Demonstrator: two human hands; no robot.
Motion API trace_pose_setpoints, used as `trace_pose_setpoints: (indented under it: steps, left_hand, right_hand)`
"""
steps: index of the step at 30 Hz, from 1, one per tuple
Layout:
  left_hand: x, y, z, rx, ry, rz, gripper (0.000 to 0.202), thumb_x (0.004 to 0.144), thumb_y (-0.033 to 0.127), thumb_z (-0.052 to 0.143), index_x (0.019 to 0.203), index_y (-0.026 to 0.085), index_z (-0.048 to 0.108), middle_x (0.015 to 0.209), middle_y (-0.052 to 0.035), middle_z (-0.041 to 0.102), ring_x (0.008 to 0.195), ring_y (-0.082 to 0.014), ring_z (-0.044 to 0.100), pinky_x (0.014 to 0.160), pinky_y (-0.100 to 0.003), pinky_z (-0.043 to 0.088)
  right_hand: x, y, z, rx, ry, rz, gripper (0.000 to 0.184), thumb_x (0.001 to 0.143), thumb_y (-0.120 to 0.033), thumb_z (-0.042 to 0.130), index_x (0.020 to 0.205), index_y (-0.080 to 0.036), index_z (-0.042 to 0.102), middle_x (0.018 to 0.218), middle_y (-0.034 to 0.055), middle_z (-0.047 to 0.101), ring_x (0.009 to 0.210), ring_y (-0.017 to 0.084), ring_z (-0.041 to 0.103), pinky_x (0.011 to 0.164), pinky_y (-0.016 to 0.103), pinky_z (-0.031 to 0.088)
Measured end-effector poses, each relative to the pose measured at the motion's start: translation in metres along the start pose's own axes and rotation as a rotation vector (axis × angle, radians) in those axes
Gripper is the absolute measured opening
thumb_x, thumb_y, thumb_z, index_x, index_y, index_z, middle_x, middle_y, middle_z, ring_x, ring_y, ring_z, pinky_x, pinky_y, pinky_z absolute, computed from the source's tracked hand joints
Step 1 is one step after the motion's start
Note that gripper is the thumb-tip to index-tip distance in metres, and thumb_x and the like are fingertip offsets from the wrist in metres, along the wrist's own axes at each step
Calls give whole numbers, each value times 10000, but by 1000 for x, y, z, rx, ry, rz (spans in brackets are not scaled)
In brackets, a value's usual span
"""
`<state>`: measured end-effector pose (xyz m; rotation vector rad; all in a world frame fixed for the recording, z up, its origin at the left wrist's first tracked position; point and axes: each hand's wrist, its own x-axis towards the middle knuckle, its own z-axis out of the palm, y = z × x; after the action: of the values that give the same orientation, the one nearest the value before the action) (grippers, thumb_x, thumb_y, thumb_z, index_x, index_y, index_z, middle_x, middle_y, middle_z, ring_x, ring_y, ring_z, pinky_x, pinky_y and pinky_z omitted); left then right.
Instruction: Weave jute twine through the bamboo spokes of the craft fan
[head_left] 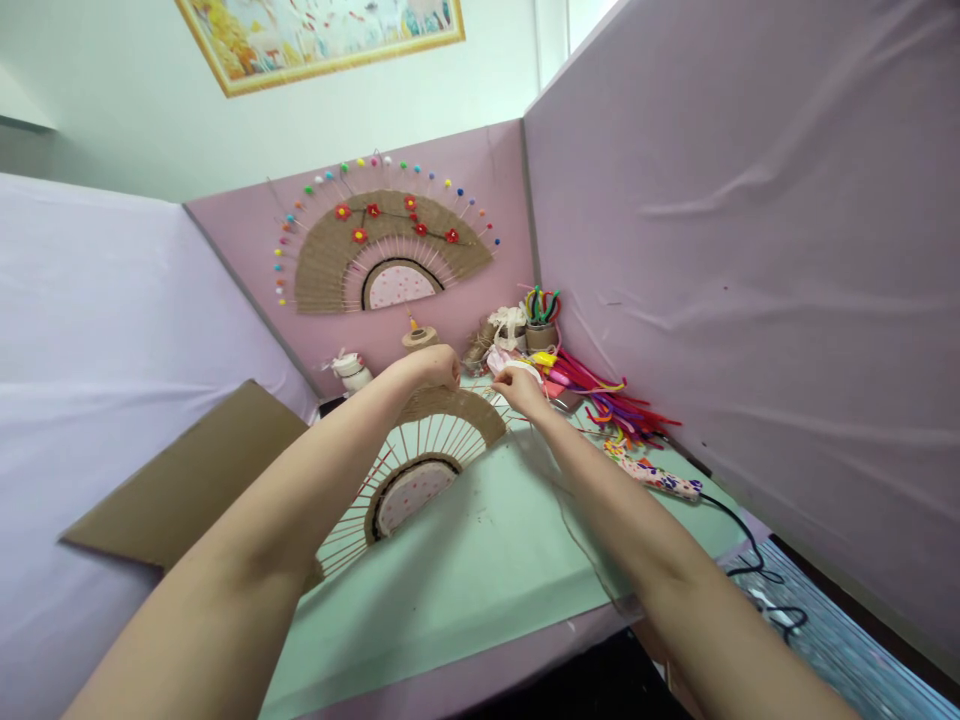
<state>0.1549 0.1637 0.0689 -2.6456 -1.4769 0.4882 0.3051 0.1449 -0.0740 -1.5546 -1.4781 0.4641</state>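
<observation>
- The half-woven fan [442, 425] lies on the green table [487, 570]; it looks light, with thin, brittle sticks, so it is best held by the woven band.
- Left hand [437, 364]: fingers curled, pinching the band's top rim.
- Right hand [519, 387]: fingertips pinch limp twine [559, 490] beside it.
- Pipe cleaners [619, 403] lie just beyond.

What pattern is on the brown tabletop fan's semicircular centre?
The brown fan's semicircular centre is pale pink with small dots; head view.

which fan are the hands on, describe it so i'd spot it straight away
On the pale green tabletop, below the left hand and right hand, lies a half-round brown fan. Unlike the fan on the pink wall, it has no red flowers or coloured bead tips.
</observation>
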Motion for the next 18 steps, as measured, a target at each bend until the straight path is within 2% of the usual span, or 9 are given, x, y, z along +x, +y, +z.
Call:
trace_pose_setpoints:
  steps: [5,10,18]
  left_hand:
    - [1,1,-1,-20,-48,-38,255,643,251,680,870,167,763,821,-46,730,695,-153,604,594,-203,427]
    - [1,6,-5,-45,-88,-62,247,655,220,670,879,175,763,841,-53,733,714,-153,618,594,-193,440]
    - [2,12,-13,-89,-152,-90,317,768,315,612,1012,164,745,936,-90,744,773,-157,653,637,-182,473]
  right_hand:
    - [-23,0,2,-63,30,29,90,798,-248,622,802,-205,701,884,45,722,928,218,626,887,375,390]
    - [-30,-1,5,-55,-50,89,52,731,-227,655,700,-216,696,767,21,714,816,196,642,774,310,432]
    - [-33,5,12,38,-40,117,97,754,-245,624,747,-195,707,782,22,717,769,174,634,707,278,444]
